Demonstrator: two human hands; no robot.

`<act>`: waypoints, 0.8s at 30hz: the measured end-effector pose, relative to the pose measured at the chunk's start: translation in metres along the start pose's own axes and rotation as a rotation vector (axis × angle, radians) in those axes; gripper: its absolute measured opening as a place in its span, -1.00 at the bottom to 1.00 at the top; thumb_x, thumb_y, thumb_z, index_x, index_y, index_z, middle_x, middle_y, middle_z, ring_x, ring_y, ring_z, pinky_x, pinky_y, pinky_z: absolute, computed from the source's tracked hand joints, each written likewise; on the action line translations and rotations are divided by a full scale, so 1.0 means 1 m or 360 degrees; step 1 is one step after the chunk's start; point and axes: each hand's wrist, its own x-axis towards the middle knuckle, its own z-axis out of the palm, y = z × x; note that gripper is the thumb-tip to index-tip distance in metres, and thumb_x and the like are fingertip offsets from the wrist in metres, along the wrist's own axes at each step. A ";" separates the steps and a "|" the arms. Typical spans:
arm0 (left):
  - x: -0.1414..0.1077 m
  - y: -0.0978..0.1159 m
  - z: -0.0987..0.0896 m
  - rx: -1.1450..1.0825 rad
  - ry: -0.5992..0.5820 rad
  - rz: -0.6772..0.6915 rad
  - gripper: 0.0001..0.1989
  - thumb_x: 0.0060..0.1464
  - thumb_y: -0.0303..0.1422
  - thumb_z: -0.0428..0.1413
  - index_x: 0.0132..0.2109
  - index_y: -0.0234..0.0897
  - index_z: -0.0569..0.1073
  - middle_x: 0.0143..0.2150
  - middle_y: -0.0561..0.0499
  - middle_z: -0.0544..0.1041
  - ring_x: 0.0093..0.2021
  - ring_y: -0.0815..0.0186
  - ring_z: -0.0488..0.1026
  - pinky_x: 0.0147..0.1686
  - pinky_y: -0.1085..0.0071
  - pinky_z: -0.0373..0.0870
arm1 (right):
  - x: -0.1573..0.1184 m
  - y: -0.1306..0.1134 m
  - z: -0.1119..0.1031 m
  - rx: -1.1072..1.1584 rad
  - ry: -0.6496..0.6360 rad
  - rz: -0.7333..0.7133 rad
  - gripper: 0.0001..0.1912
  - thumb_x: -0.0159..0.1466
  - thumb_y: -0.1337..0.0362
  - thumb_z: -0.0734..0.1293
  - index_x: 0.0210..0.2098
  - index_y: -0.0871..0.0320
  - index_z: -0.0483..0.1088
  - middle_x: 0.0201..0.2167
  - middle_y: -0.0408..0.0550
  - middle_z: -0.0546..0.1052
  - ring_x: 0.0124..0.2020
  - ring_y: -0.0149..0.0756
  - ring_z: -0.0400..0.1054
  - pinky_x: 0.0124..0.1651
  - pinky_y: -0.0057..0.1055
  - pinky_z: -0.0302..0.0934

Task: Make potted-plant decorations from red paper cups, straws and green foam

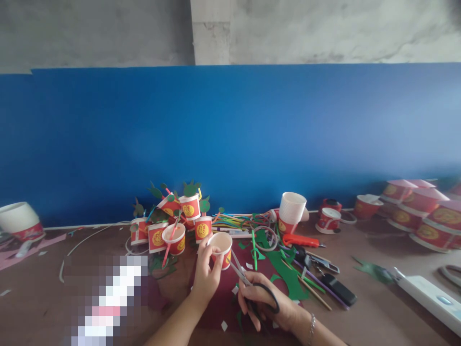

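My left hand [209,269] grips a red and white paper cup [220,242] by its near side, thumb at the rim and fingers around the wall. The cup's mouth faces up and towards me. In my right hand [266,300] is a pair of scissors [267,294] with black handles, blades parted. One blade tip lies close to the cup's right wall; whether it touches or has entered the wall I cannot tell. Beneath both hands lies a dark red sheet [212,312] with small white paper scraps [224,326] on it.
Behind my left hand stand decorated cups [176,238] with straws and green paper leaves. Further right are stacked cups [292,211], a red utility knife [302,240], green paper [286,274], straws and keys [336,288]. A white power strip [432,295] lies at right, and a blue partition [230,134] borders the table.
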 end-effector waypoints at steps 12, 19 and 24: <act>0.001 0.004 -0.001 0.0023 -0.0003 0.0002 -0.89 0.13 -0.34 0.01 -0.32 -0.24 0.38 0.18 -0.20 0.24 0.09 0.09 0.31 -0.02 0.16 0.32 | 0.000 -0.003 0.003 0.0178 0.0035 -0.0037 -0.67 0.13 0.04 0.29 -0.46 0.20 0.19 -0.59 -0.17 0.44 -0.79 -0.57 0.23 -0.78 -0.63 -0.21; 0.001 0.001 0.000 0.0064 0.0014 0.0017 -0.90 0.12 -0.36 0.02 -0.33 -0.25 0.38 0.16 -0.22 0.27 0.10 0.05 0.30 -0.02 0.11 0.32 | 0.004 -0.004 0.001 0.0187 0.0076 -0.0016 -0.66 0.10 0.02 0.28 -0.45 0.19 0.21 -0.64 -0.20 0.40 -0.83 -0.59 0.15 -0.80 -0.65 -0.13; 0.002 -0.001 0.000 0.0044 0.0003 0.0007 -0.90 0.13 -0.35 0.01 -0.32 -0.25 0.37 0.16 -0.21 0.28 0.12 0.06 0.30 0.01 0.13 0.30 | 0.009 0.005 0.002 -0.0308 0.0204 0.0086 -0.71 0.04 0.14 0.37 -0.47 0.17 0.19 -0.68 -0.26 0.39 -0.82 -0.54 0.21 -0.79 -0.67 -0.04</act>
